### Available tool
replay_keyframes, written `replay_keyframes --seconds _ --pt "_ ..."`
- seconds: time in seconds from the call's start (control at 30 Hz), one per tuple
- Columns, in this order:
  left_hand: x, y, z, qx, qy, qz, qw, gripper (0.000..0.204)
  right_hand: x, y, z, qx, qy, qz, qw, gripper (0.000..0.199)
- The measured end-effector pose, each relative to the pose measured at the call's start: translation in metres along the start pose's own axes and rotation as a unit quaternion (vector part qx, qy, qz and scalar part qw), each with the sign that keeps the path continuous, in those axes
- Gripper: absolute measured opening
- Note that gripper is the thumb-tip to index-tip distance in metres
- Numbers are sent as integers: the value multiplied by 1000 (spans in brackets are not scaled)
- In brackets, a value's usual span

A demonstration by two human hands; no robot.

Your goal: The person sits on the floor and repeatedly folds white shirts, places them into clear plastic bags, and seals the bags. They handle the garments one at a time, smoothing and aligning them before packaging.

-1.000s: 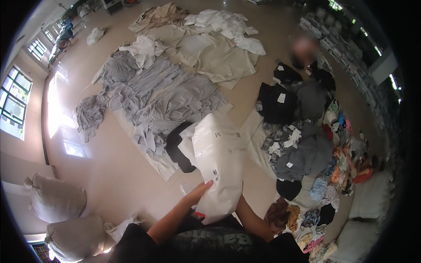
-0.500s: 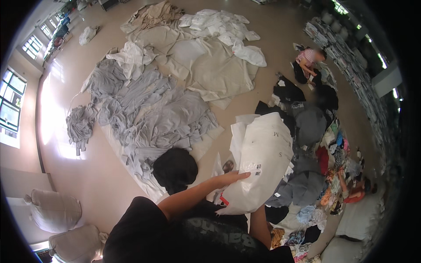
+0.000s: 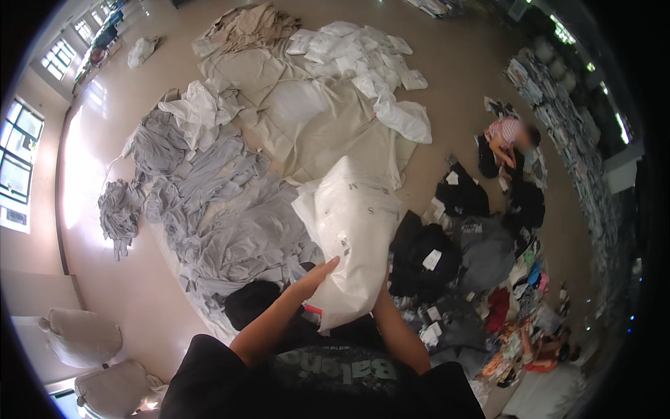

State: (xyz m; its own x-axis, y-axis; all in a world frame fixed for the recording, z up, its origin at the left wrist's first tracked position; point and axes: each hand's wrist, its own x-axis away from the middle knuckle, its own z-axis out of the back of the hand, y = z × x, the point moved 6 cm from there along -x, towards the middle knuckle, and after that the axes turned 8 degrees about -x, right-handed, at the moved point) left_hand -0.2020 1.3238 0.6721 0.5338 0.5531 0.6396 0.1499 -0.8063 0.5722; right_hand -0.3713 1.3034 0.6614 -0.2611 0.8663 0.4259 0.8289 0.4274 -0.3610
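I hold a bundle of white plastic bags (image 3: 356,237) with dark print in front of my body. It stands tilted, with its far end pointing away from me. My left hand (image 3: 321,274) grips its left side, the thumb lying on the front face. My right hand (image 3: 383,297) holds the lower right side, and its fingers are mostly hidden behind the plastic. A small red patch (image 3: 313,309) shows at the near left corner of the bundle. Just beyond my left forearm lies a black bundle of cloth (image 3: 251,302).
Grey garments (image 3: 237,223) spread over a sheet on the left. Ahead are a beige cloth (image 3: 328,133) and a pile of white packages (image 3: 349,49). Black garments (image 3: 426,251) lie to the right, with a crouching person (image 3: 502,143) behind them. Stuffed sacks (image 3: 84,335) stand at lower left.
The white bag bundle has moved left, with its far end now more upright before me. My right forearm has come further into view beside it. My view has turned slightly.
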Motion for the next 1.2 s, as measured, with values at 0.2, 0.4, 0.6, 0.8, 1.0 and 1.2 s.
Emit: replay_keyframes --seconds 0.2,0.4,0.6,0.8,1.0,1.2 --pt "-111 106 74 -21 57 -80 995 68 -164 -60 -47 59 -24 6 998 46" --pt "-225 205 181 71 49 -61 994 70 -318 -120 -173 407 -61 96 906 31" --pt "-238 317 259 214 108 -115 964 68 -483 -99 -237 121 7 -121 985 49" --pt "-229 401 346 257 188 -203 926 68 -644 -28 -266 -116 -52 -370 920 48" --pt "-199 500 332 362 292 -202 862 63 -717 -24 -327 245 -228 -307 891 39" --pt "-210 582 305 470 384 -246 755 53 -762 -26 -398 -50 -97 -625 773 32"
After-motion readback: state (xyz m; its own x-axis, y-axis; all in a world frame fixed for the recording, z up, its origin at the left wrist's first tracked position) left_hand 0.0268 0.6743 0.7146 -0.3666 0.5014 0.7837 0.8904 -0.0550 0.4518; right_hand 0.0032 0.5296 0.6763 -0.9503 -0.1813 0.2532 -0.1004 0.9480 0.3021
